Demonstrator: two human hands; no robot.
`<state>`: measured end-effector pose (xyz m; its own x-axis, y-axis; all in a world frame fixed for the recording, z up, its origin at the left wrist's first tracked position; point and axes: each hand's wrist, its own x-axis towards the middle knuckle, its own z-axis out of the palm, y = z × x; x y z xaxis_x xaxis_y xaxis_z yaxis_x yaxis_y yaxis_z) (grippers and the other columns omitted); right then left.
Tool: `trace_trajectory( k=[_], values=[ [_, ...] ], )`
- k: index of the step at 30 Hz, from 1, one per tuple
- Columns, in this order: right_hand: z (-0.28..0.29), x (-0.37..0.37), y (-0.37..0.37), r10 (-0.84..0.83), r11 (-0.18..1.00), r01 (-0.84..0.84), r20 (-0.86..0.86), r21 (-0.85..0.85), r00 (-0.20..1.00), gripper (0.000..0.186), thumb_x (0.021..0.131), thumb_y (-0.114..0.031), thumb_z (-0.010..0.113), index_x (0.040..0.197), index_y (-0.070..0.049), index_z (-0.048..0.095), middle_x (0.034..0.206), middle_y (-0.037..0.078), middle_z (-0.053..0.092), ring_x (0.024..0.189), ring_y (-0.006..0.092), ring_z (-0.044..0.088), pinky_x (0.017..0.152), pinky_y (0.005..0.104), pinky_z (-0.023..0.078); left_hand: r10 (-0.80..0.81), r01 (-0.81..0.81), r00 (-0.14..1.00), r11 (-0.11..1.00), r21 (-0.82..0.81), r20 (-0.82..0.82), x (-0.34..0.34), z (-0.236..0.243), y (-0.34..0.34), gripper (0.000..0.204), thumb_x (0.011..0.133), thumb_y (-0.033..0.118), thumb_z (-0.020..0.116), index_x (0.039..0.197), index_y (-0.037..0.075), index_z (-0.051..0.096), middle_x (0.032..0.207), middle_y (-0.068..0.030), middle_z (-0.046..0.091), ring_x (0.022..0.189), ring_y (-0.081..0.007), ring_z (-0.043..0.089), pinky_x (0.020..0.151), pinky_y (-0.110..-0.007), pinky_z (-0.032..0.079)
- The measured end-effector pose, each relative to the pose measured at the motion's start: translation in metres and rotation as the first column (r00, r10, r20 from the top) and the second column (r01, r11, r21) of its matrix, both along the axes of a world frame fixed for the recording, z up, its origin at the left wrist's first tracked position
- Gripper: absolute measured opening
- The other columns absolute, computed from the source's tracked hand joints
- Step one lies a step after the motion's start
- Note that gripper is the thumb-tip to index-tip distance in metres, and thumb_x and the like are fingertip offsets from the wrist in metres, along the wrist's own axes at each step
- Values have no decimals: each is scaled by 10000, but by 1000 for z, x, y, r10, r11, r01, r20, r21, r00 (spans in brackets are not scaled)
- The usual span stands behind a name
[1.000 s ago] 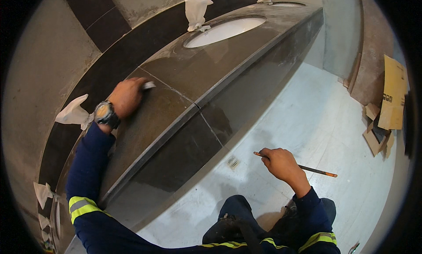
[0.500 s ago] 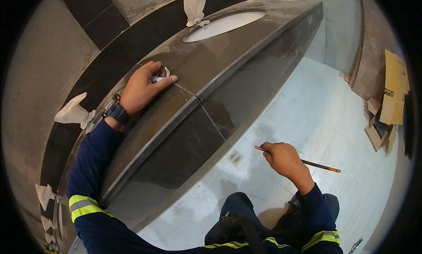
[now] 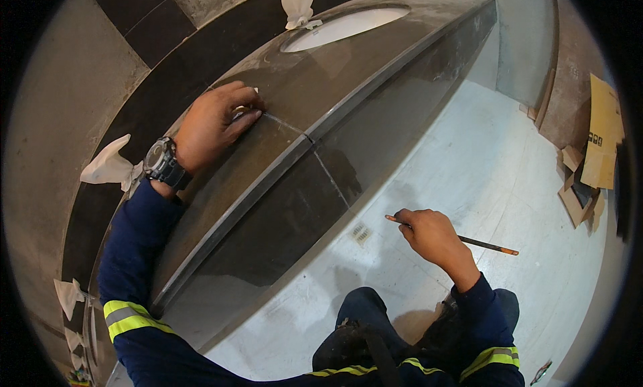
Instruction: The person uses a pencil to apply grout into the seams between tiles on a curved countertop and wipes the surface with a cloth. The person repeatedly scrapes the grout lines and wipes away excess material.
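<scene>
My left hand [image 3: 216, 121], a black watch on its wrist, rests on the dark stone countertop [image 3: 321, 85]. Its fingers are bent around a crumpled white scrap [image 3: 256, 90], like tissue or cloth, mostly hidden by the hand. A pale joint line [image 3: 284, 124] runs from my fingertips to the counter's edge and continues down the dark front panel [image 3: 268, 216]. Above the floor, away from the counter, my right hand [image 3: 432, 236] is closed on a thin dark strip with orange ends, apparently a hacksaw blade [image 3: 485, 245].
White oval basins [image 3: 348, 30] are set in the counter. Wrapped fittings [image 3: 110, 164] stand along its back edge. Torn cardboard [image 3: 601, 136] leans at the far right above the pale floor [image 3: 495, 179]. My knees [image 3: 365, 310] are below the panel.
My left hand has turned over a little and shifted slightly up and left along the joint line, covering more of the white scrap. My right hand and the blade have barely moved.
</scene>
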<state>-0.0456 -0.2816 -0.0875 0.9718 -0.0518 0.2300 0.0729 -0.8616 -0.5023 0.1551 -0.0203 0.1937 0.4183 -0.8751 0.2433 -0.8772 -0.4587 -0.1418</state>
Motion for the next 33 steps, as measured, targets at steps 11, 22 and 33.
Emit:
trace_trajectory(
  k=[11, 22, 33],
  values=[
    [3, 2, 6, -1, 1000, 1, -43, -5, 999, 157, 931, -154, 645, 1045, -58, 695, 849, 192, 717, 829, 396, 694, 747, 502, 544, 101, -160, 964, 960, -231, -245, 2, -15, -3, 279, 1021, 288, 646, 1112, 25, 631, 1026, -114, 649, 939, -226, 613, 832, -363, 498],
    [22, -15, -1, -25, 998, 26, -26, 58, 999, 155, 931, -143, 644, 1060, -61, 669, 831, 180, 704, 814, 397, 685, 730, 504, 531, -6, -95, 887, 976, -196, -461, 41, -9, 8, 308, 1040, 283, 627, 1200, 21, 642, 1075, -76, 660, 996, -155, 600, 883, -333, 497],
    [20, -18, -8, -20, 998, 22, -41, 52, 999, 154, 939, -136, 637, 1071, -61, 665, 839, 178, 705, 810, 393, 687, 730, 496, 528, 63, -63, 994, 998, 9, -94, 0, 6, -8, 166, 988, 169, 658, 1062, 29, 708, 1055, -103, 683, 887, -228, 660, 741, -382, 549]
  ],
)
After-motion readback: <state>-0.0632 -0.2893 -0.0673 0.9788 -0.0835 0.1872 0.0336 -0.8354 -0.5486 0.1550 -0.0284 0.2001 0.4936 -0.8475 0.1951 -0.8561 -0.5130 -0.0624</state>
